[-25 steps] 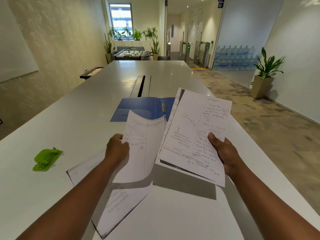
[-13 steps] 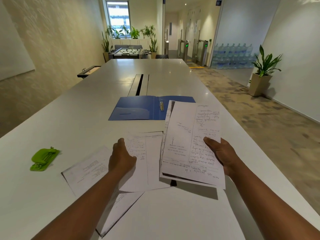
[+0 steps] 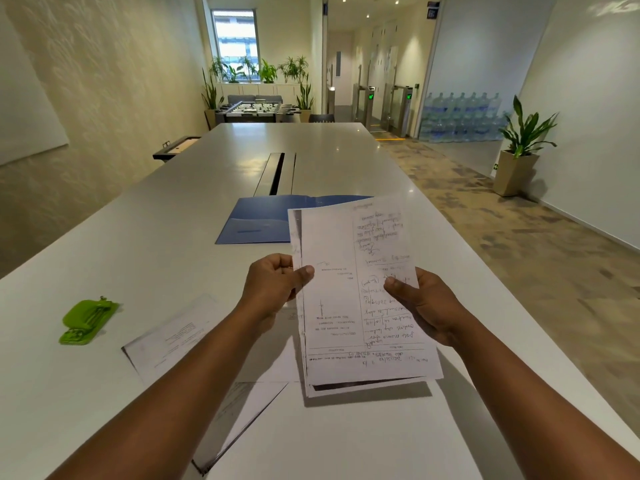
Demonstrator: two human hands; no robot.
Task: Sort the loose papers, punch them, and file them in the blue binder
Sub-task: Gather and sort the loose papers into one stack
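I hold a stack of written papers (image 3: 349, 306) above the white table (image 3: 138, 258), both hands on it. My left hand (image 3: 273, 282) pinches the stack's left edge, thumb on top. My right hand (image 3: 426, 306) grips its right side. Behind the stack the blue binder (image 3: 256, 223) lies open and flat, its right half hidden by the papers. Loose sheets (image 3: 176, 334) rest on the table under my left forearm, and one more sheet (image 3: 239, 417) lies nearer to me. A green hole punch (image 3: 88, 320) sits at the left.
A dark cable slot (image 3: 275, 173) runs down the table's middle beyond the binder. The table's right edge drops to a carpeted floor. A potted plant (image 3: 519, 147) stands by the right wall, and water bottles are stacked far back.
My left hand left the single sheet on the table and moved right to the stack's left edge. The stack now stands more upright in both hands.
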